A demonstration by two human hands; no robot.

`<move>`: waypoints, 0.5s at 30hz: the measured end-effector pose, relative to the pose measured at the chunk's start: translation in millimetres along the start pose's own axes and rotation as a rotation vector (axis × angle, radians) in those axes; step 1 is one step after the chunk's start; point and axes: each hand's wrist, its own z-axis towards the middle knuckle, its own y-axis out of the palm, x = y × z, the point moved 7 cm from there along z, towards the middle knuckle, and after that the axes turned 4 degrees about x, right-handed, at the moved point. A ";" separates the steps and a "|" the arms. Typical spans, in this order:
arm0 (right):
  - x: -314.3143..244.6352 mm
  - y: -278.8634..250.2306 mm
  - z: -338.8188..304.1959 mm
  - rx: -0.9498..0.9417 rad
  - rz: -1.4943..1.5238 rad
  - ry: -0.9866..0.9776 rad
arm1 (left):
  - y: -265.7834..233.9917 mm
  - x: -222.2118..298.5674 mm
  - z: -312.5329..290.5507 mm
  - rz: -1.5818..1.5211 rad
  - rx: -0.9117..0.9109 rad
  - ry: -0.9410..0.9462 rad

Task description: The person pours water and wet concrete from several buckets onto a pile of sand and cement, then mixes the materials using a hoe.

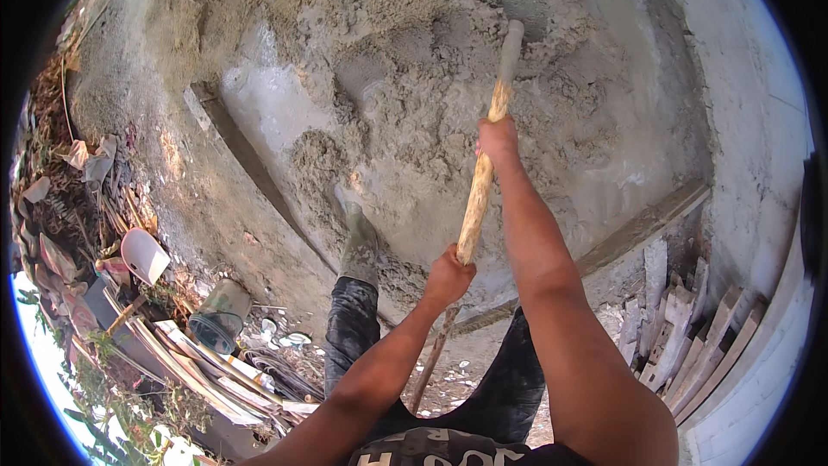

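My right hand [498, 139] is closed around the upper part of a pale wooden handle [477, 207], arm stretched forward. Lower down, nearer my body, my left hand [449, 277] grips the same handle, whose darker end runs back between my legs. The tool appears to be a hoe; its far end [512, 34] is coated grey, and the blade is mostly hidden in the mix. Around it spreads a lumpy bed of wet grey mortar [414, 95], with watery patches at the left and right. My left boot [359, 246], smeared with mortar, stands at the bed's near edge.
Wooden boards edge the mortar at the left [246, 155] and near right [642, 224]. Scrap timber [690, 336] leans by the pale wall [755, 147] at the right. At the left lie a bucket [222, 311], a pale pink container [144, 255], planks [194, 362] and rubbish.
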 end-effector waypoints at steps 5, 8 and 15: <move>127.9 25.9 -234.9 -0.170 0.222 0.301 | -81.1 -103.0 -223.6 0.221 -0.196 -0.332; 110.1 15.1 -335.0 -0.201 0.289 0.378 | -116.9 -108.5 -313.9 0.189 -0.210 -0.327; -145.8 46.0 -190.1 -0.139 0.233 -0.230 | -124.6 -33.6 -67.0 -0.074 0.146 0.082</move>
